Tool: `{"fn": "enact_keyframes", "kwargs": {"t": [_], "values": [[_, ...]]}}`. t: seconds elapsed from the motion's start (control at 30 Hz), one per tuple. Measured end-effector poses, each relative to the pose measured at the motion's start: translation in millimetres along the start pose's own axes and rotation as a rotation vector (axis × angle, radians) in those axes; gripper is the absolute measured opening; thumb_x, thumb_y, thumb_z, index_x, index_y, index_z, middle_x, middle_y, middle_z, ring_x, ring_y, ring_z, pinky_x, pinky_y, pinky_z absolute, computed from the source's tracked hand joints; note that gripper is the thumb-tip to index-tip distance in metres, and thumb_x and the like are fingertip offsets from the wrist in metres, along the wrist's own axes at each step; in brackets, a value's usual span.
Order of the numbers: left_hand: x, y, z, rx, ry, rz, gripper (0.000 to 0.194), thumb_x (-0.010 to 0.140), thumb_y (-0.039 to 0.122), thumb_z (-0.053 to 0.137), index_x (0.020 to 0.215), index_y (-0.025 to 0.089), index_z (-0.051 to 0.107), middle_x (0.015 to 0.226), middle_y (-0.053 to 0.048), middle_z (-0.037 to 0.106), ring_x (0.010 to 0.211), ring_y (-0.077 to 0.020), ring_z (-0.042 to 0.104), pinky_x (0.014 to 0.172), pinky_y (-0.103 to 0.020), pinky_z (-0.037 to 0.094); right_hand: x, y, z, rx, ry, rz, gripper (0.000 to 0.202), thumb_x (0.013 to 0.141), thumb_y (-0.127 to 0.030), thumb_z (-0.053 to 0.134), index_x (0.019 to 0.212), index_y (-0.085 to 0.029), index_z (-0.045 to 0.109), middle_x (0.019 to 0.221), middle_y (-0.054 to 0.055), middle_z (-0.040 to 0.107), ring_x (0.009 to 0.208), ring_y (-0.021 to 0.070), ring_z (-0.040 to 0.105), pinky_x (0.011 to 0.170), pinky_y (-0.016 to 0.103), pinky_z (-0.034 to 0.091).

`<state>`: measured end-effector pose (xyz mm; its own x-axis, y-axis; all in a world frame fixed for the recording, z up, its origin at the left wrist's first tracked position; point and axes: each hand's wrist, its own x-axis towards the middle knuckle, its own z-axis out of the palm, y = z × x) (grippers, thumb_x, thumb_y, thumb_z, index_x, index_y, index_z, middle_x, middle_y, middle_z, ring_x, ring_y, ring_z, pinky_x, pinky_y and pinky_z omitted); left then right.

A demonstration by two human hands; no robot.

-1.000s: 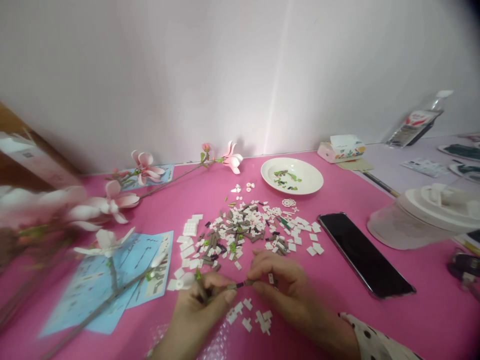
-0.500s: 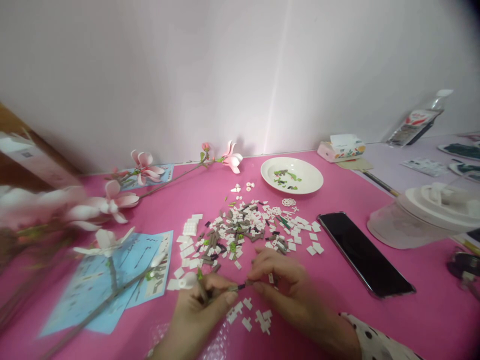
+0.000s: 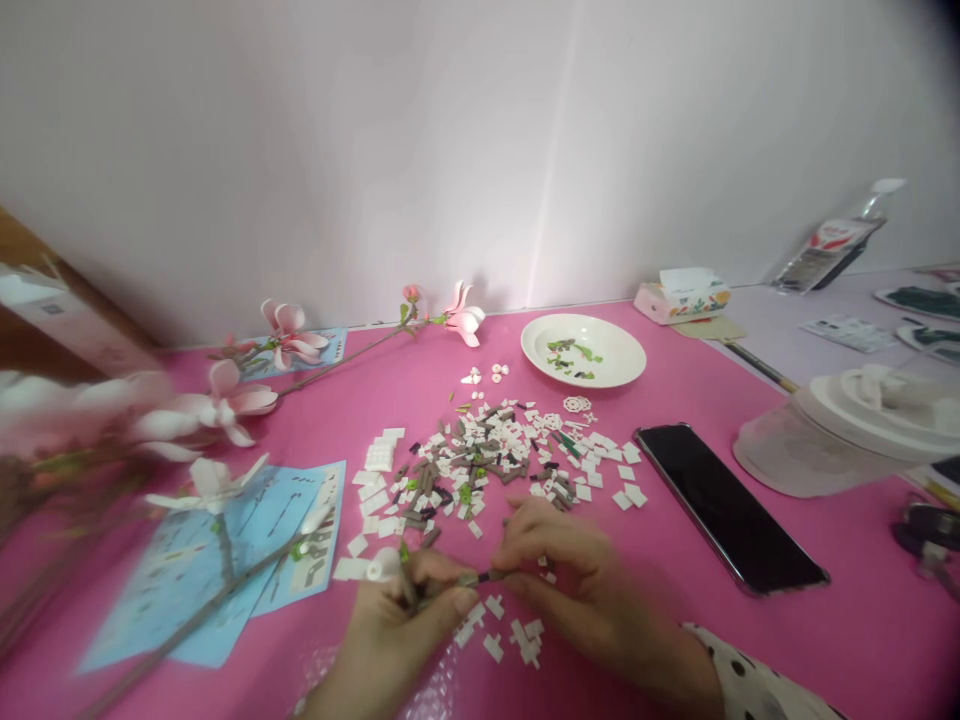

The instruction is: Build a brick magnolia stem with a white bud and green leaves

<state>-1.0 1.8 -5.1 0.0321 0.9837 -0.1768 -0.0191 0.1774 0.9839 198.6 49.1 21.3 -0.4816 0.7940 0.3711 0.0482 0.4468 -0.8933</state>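
My left hand (image 3: pixel 401 610) grips a brown toy-brick branch (image 3: pixel 409 580) that carries a bit of green and a white bud beside the fingers. A short dark connector (image 3: pixel 484 577) shows at its right end, between my two hands. With thumb and fingers pinched, my right hand (image 3: pixel 574 575) holds a small brown piece (image 3: pixel 501 575) against that connector, mostly hidden by the fingertips. Loose white pieces (image 3: pixel 493 648) with small tabs lie just below the hands. Beyond them spreads a pile of white, brown and green bricks (image 3: pixel 480 450).
Assembled magnolia branches (image 3: pixel 225 405) and blue instruction sheets (image 3: pixel 217 600) lie at left. A white plate (image 3: pixel 536 365) with green pieces is at the back. On the right are a phone (image 3: pixel 731 510), a lidded tub (image 3: pixel 787 450) and a tissue pack (image 3: pixel 686 297).
My hands have come slightly closer, and the brown piece in my right hand now meets the dark connector, less of which shows. The surroundings stay the same.
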Motion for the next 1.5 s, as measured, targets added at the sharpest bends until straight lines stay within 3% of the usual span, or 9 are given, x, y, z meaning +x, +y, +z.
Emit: {"fn": "enact_keyframes", "kwargs": {"t": [0.47, 0.63, 0.8, 1.13, 1.23, 1.37, 1.5], "values": [[-1, 3, 2.1, -0.029, -0.034, -0.015, 0.018, 0.072, 0.035, 0.075, 0.068, 0.018, 0.072, 0.054, 0.002, 0.054, 0.051, -0.0117, 0.045, 0.049, -0.022, 0.039, -1, 1, 0, 0.05, -0.015, 0.019, 0.007, 0.084, -0.017, 0.064, 0.085, -0.021, 0.07, 0.075, 0.002, 0.063, 0.074, 0.0163, 0.061, 0.089, 0.038, 0.048], [-1, 1, 0.2, -0.025, -0.043, -0.02, 0.016, 0.072, 0.034, 0.075, 0.069, 0.018, 0.072, 0.056, 0.002, 0.057, 0.054, -0.012, 0.047, 0.052, -0.022, 0.04, -2, 3, 2, 0.086, -0.02, 0.028, 0.006, 0.083, -0.017, 0.065, 0.084, -0.021, 0.069, 0.074, 0.001, 0.062, 0.072, 0.0155, 0.06, 0.089, 0.038, 0.047], [-1, -2, -2.0, 0.004, -0.052, 0.018, 0.016, 0.074, 0.034, 0.074, 0.069, 0.019, 0.072, 0.056, 0.001, 0.057, 0.053, -0.0121, 0.047, 0.052, -0.022, 0.041, -5, 6, 6, 0.113, 0.022, 0.065, 0.008, 0.082, -0.015, 0.065, 0.086, -0.022, 0.068, 0.077, 0.0, 0.064, 0.073, 0.0155, 0.06, 0.078, 0.033, 0.05], [-1, -2, -4.7, 0.037, -0.034, 0.037, 0.011, 0.074, 0.031, 0.074, 0.073, 0.02, 0.072, 0.06, 0.001, 0.061, 0.057, -0.0134, 0.053, 0.055, -0.023, 0.044, -7, 11, 8, 0.127, 0.05, 0.095, 0.015, 0.08, -0.014, 0.069, 0.091, -0.024, 0.067, 0.08, -0.001, 0.067, 0.077, 0.0157, 0.062, 0.087, 0.036, 0.047], [0, -2, -4.2, 0.02, -0.03, 0.026, 0.01, 0.074, 0.031, 0.074, 0.073, 0.021, 0.072, 0.061, 0.001, 0.063, 0.058, -0.0138, 0.054, 0.056, -0.023, 0.045, -7, 11, 8, 0.133, 0.036, 0.137, 0.02, 0.077, -0.014, 0.071, 0.094, -0.024, 0.067, 0.083, -0.001, 0.067, 0.078, 0.0156, 0.062, 0.083, 0.034, 0.048], [-2, -1, -3.5, 0.007, -0.025, 0.039, 0.01, 0.074, 0.031, 0.074, 0.072, 0.021, 0.073, 0.063, 0.0, 0.065, 0.06, -0.015, 0.058, 0.057, -0.023, 0.047, -6, 8, 7, 0.124, 0.013, 0.145, 0.004, 0.08, -0.02, 0.069, 0.082, -0.02, 0.066, 0.079, 0.0, 0.064, 0.074, 0.0156, 0.059, 0.071, 0.03, 0.047], [-5, 3, -3.7, 0.017, 0.035, 0.097, 0.011, 0.074, 0.03, 0.074, 0.071, 0.02, 0.073, 0.064, -0.001, 0.067, 0.059, -0.0157, 0.059, 0.057, -0.024, 0.048, -6, 11, 5, 0.172, 0.063, 0.157, 0.012, 0.085, -0.03, 0.064, 0.079, -0.02, 0.062, 0.075, 0.0, 0.062, 0.072, 0.0152, 0.058, 0.07, 0.03, 0.046]]}}
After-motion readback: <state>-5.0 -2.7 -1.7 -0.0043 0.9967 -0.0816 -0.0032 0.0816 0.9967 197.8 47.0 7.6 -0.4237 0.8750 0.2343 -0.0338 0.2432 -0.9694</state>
